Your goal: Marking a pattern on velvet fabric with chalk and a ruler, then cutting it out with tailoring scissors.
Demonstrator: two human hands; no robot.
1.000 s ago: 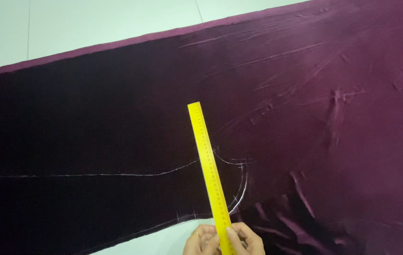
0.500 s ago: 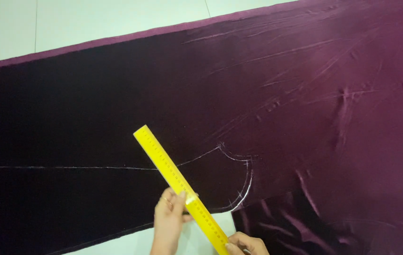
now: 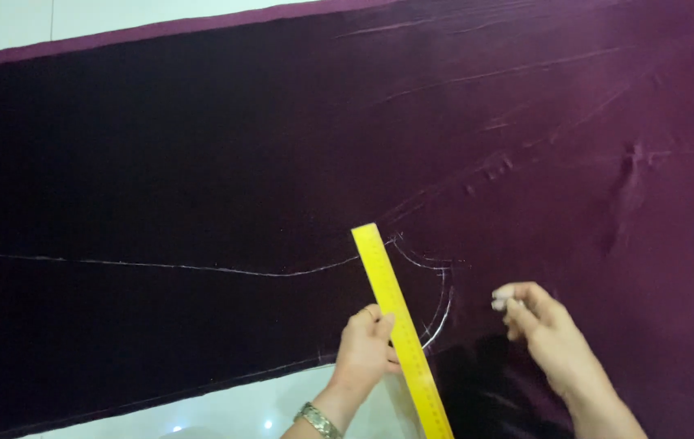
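- The yellow ruler (image 3: 400, 325) is lying flat on the dark purple cloth (image 3: 200, 162), running from the lower edge of the view up and slightly left; its top end is reaching the white chalk line (image 3: 160, 266) where that line is turning into a curve (image 3: 443, 301).
- I am seeing the left hand (image 3: 365, 349) pressing on the ruler from its left side, fingers curled and fingertips resting on the yellow edge about midway along the visible length; a metal wristband (image 3: 318, 420) is sitting on that wrist.
- The right hand (image 3: 543, 329) is hovering just right of the chalk curve, apart from the ruler; its fingers are pinched together around something small and pale at the tips, which I cannot tell for sure.
- The chalk line is stretching leftward across the cloth from the ruler's top end; the curve is bending down on the ruler's right.
- The cloth is covering most of the view, wrinkled toward the right; a pale table surface (image 3: 119, 16) is showing along the top left and again at the bottom near the left wrist.
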